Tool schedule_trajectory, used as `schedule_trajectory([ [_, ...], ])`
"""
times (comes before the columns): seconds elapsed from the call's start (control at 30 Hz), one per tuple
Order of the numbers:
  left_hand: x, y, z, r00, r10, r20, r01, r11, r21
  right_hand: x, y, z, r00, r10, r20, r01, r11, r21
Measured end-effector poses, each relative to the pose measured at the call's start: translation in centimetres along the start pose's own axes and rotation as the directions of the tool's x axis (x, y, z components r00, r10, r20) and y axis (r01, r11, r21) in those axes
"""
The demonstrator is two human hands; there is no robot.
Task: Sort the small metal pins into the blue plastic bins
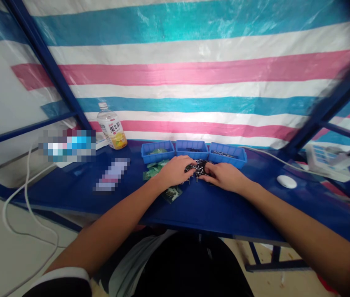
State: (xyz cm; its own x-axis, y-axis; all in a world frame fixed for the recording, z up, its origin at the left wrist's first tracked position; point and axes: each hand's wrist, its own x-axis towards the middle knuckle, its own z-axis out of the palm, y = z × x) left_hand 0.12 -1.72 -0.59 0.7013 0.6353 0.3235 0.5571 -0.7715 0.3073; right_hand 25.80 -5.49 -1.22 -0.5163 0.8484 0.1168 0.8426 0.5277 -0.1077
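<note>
A loose pile of small, thin black and silver pieces (pixel 198 168), which look like screws or pins, lies on the blue tabletop. My left hand (pixel 177 170) arches over the pile's left side with its fingers curved and apart. From the right, my right hand (pixel 224 176) touches the heap, thumb and forefinger spaced and the other fingers partly hidden. Close to my left hand are green-tinted small plastic bags (pixel 153 170). Another clear bag (pixel 172 193) with silvery pieces lies below my left wrist.
Behind the pile stand three blue bins: the left bin (pixel 157 156) has greenish bags, the middle bin (pixel 191 153) dark pieces, the right bin (pixel 232 159) long dark pieces. A drink bottle (pixel 113 128), a white rounded object (pixel 287 181) and a cable (pixel 273 155) are also on the table.
</note>
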Motion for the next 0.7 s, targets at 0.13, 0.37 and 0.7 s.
schedule_trajectory([
  [0.13, 0.0, 0.0, 0.0, 1.000, 0.003, 0.001, -0.003, 1.000, -0.006, 0.1, 0.3, 0.2, 0.999, 0.007, -0.033, -0.006, 0.999, 0.050],
  [0.37, 0.0, 0.1, -0.1, 1.000, -0.002, 0.012, 0.002, 1.000, -0.006, -0.6, -0.2, -1.9, 0.986, 0.138, 0.092, -0.146, 0.985, 0.092],
  [0.7, 0.0, 0.2, -0.2, 1.000, 0.002, 0.025, -0.002, 1.000, 0.002, -1.0, 1.2, -1.6, 0.989, -0.046, 0.141, 0.002, 0.953, 0.302],
])
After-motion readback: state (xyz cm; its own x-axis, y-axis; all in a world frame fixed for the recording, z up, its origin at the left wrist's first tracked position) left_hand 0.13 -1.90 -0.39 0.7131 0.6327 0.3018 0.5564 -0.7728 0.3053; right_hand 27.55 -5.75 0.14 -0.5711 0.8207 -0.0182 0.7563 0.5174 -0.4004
